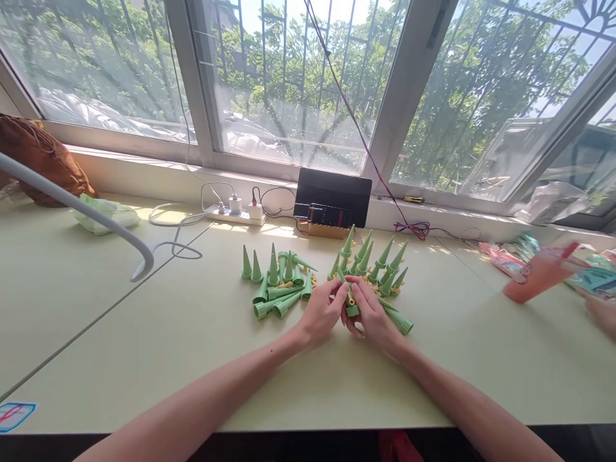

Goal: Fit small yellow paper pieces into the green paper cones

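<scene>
My left hand (pixel 323 309) and my right hand (pixel 372 313) meet over the pale green table (pixel 192 346), both closed on one green cone spike (pixel 350 298) with a small yellow part at its middle. A heap of green cone spikes (pixel 276 282) lies and stands just to the left of my hands. Behind my hands, several more cone spikes (pixel 375 260) stand upright with yellow bits among them. One spike (pixel 399 319) lies flat beside my right wrist.
A black box (pixel 333 196) on a wooden block stands against the window sill, beside a white power strip (pixel 235 212) with cables. A grey curved tube (pixel 77 208) crosses the left. An orange drink cup (pixel 539 276) and packets lie right, near another person's hand (pixel 601 313).
</scene>
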Tool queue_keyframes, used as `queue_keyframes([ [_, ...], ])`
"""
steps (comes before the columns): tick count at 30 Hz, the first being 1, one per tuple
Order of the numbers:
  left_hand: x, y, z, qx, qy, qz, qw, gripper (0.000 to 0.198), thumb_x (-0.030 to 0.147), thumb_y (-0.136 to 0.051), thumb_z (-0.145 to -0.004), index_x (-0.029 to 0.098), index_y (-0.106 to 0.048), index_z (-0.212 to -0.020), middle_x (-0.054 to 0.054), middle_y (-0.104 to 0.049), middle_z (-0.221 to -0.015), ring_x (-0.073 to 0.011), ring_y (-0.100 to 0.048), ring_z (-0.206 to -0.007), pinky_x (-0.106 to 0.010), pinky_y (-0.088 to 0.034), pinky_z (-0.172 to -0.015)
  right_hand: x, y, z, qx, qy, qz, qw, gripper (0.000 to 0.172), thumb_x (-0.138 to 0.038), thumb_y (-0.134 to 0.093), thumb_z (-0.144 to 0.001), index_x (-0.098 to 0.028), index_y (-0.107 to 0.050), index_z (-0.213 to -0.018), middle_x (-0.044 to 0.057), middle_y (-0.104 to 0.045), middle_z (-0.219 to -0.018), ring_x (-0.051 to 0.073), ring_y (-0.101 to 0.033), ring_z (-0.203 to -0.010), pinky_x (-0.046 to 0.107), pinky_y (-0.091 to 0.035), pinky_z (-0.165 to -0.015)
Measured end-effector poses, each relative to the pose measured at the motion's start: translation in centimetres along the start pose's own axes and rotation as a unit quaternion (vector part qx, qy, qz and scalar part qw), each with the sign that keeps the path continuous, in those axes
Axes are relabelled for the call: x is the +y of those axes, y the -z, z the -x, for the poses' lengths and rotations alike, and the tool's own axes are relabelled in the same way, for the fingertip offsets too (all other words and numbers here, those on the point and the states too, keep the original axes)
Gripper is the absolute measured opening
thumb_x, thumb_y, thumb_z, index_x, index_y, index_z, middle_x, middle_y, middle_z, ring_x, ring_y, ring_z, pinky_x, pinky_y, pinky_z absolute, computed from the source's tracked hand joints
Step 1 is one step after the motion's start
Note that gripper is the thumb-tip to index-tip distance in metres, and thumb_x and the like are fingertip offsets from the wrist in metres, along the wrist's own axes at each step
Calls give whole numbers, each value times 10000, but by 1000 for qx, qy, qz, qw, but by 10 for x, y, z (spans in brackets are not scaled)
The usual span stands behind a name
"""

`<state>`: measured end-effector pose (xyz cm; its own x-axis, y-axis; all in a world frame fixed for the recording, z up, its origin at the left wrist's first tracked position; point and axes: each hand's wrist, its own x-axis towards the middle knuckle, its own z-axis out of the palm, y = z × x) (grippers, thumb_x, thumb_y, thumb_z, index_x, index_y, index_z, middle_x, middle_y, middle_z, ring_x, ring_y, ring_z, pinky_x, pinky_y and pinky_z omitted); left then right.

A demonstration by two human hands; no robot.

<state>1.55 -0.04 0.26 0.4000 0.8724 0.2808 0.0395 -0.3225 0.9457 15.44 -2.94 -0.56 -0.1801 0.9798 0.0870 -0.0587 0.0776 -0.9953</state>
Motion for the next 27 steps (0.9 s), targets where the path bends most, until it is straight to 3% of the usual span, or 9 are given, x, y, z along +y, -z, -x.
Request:
queue_keyframes([
  [3, -4, -1, -1, -9, 11, 28, 1000, 339, 480, -435, -952, 195, -471, -772, 57, -479, -547, -123, -557, -460, -240, -424, -466, 4, -1, 1, 2, 16, 33, 999, 434, -574, -376, -976, -239, -422, -1249, -73, -522, -577, 97, -407, -355, 196, -318, -332],
  [5, -4, 0, -2, 16, 6, 20, 1000, 346, 476, -440, -949, 196, -451, -746, 61, -448, -544, -106, -515, -458, -231, -399, -462, 7, 0, 0, 13, 45, 67, 997, 420, -564, -362, -986, -229, -440, -1226, -76, -508, -563, 94, -404, -336, 202, -320, -330],
  [12, 2, 7, -3, 105, -41, -113, 987, 371, 450, -430, -953, 205, -363, -683, 61, -357, -571, -82, -321, -475, -233, -260, -468, 11, 6, -2, 101, 169, 224, 954, 357, -472, -320, -1024, -211, -485, -1204, -43, -555, -603, 107, -450, -400, 242, -396, -443],
  [19, -4, 5, 4, 65, -90, -280, 954, 306, 352, -413, -963, 217, -335, -700, 50, -389, -597, -113, -329, -516, -255, -256, -525, 10, 11, -2, 172, 237, 308, 905, 257, -378, -336, -1018, -221, -516, -1113, -48, -462, -571, 139, -427, -483, 268, -364, -518],
  [27, -4, 11, 2, 69, -67, -302, 948, 182, 331, -400, -965, 214, -424, -827, 52, -441, -599, -124, -408, -486, -252, -285, -524, 23, 9, -1, 213, 300, 354, 860, 223, -343, -394, -989, -229, -584, -1020, -29, -493, -561, 158, -452, -474, 284, -371, -532],
])
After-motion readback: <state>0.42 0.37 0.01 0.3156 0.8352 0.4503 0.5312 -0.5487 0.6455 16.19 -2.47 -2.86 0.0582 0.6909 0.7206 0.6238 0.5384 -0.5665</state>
